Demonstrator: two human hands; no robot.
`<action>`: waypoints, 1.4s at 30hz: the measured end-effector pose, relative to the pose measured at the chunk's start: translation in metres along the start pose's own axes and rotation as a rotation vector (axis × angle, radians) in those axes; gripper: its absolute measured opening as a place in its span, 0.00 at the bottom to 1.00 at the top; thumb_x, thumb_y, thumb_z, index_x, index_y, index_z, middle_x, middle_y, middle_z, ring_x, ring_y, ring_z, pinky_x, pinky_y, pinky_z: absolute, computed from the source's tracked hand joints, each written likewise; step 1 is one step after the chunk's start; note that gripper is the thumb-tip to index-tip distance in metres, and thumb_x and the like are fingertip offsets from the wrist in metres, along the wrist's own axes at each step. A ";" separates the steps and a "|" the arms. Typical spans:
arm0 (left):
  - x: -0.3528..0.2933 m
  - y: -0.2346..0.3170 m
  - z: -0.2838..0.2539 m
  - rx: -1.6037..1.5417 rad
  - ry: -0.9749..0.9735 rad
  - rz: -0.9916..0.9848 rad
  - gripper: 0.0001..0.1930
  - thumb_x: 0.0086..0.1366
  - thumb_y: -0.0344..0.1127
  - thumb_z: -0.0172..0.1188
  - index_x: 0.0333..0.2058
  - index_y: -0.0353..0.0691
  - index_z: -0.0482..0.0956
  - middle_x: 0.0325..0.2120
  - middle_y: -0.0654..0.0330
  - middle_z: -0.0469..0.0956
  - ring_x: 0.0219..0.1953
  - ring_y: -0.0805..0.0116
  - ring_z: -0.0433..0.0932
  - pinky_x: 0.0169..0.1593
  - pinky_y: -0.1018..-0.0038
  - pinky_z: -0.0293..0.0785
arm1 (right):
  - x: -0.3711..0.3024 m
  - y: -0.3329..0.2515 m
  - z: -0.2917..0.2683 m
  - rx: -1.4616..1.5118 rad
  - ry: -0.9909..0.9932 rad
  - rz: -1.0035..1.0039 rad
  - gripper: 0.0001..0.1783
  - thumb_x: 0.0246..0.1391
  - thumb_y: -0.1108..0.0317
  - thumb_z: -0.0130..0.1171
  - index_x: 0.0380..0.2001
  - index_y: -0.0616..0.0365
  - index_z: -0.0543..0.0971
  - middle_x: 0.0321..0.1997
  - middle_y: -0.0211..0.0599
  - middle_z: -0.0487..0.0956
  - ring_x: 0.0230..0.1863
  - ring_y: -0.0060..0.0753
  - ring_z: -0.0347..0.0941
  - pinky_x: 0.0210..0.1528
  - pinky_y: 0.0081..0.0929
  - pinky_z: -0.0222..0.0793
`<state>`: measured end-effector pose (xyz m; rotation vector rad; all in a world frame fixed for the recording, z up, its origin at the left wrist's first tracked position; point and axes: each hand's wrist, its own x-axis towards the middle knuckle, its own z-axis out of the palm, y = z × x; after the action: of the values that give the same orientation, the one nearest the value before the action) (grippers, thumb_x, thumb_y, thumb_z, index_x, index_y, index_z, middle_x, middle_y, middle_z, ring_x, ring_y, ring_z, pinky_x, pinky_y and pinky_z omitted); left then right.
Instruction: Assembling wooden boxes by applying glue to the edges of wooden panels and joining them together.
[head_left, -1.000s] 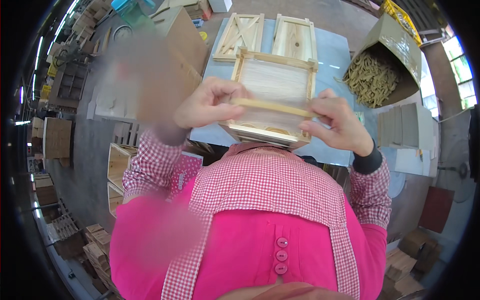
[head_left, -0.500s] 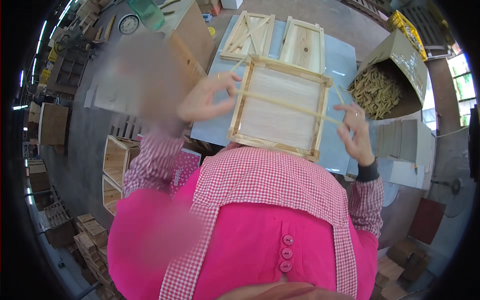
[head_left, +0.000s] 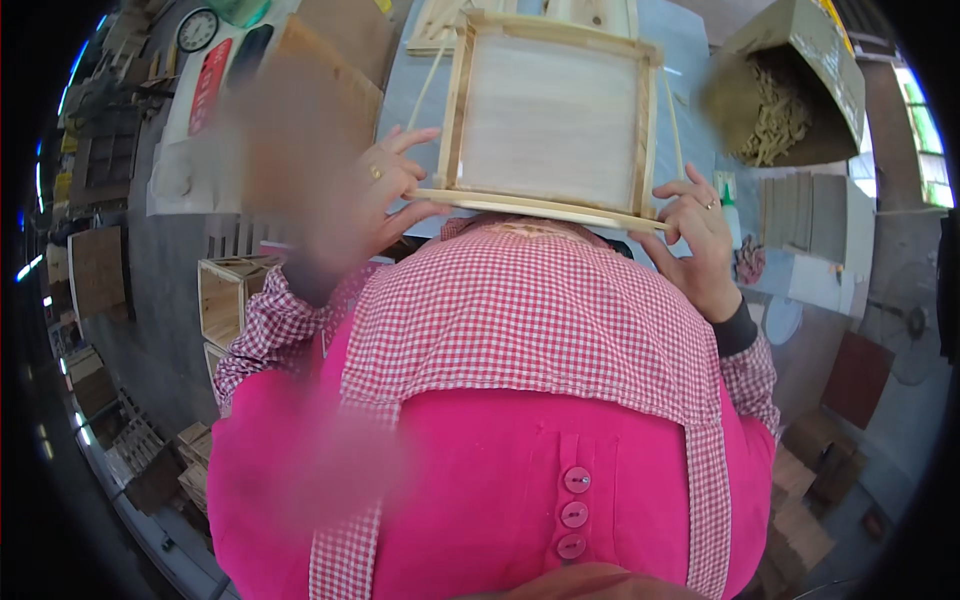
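Observation:
A shallow wooden box [head_left: 548, 110] with a pale, whitish panel inside its rim lies before me, its near side close to my apron. A long yellowish rubber band [head_left: 427, 88] is stretched along both sides of it, reaching from the far corners to my hands. At the near left corner my left hand [head_left: 385, 190] holds the band, thumb low and fingers bent. My right hand [head_left: 698, 235] grips it at the near right corner, thumb and fingertips close to the wood. A blurred patch covers part of the left wrist.
Beyond the box, wooden panels [head_left: 440, 22] lie on the blue-grey tabletop [head_left: 690, 50]. On the right stands an open cardboard box [head_left: 830, 60] of tan bands, with a small green-and-white bottle [head_left: 730, 205] nearer. A round clock [head_left: 197, 30] is at the far left.
Both hands have come down toward me, bringing the band from across the middle of the box to its near edge. The box sits higher in view.

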<state>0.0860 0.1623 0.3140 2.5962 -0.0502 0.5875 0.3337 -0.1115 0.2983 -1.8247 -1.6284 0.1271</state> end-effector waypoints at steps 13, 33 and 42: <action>-0.008 0.003 0.045 0.237 0.163 -0.169 0.19 0.57 0.25 0.63 0.49 0.30 0.76 0.51 0.48 0.75 0.53 0.52 0.75 0.56 0.63 0.70 | -0.015 -0.012 0.066 -0.216 0.472 0.100 0.21 0.42 0.78 0.64 0.44 0.68 0.77 0.50 0.50 0.76 0.56 0.51 0.71 0.62 0.48 0.60; 0.042 0.081 0.055 0.256 0.475 -0.562 0.20 0.67 0.25 0.49 0.57 0.31 0.66 0.60 0.47 0.63 0.62 0.58 0.63 0.63 0.66 0.58 | -0.316 0.296 0.027 -0.727 0.222 1.276 0.27 0.44 0.63 0.61 0.52 0.50 0.74 0.55 0.44 0.71 0.54 0.50 0.68 0.55 0.42 0.64; 0.083 0.118 0.099 0.513 0.238 -0.489 0.19 0.62 0.22 0.53 0.53 0.34 0.71 0.58 0.46 0.66 0.60 0.51 0.65 0.61 0.62 0.61 | -0.181 0.252 0.063 -0.204 0.638 0.604 0.15 0.42 0.79 0.53 0.36 0.56 0.76 0.45 0.46 0.75 0.48 0.52 0.70 0.53 0.44 0.65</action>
<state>0.1840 0.0179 0.3221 2.8269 0.8908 0.7906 0.4766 -0.2468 0.0502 -2.1651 -0.6496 -0.3393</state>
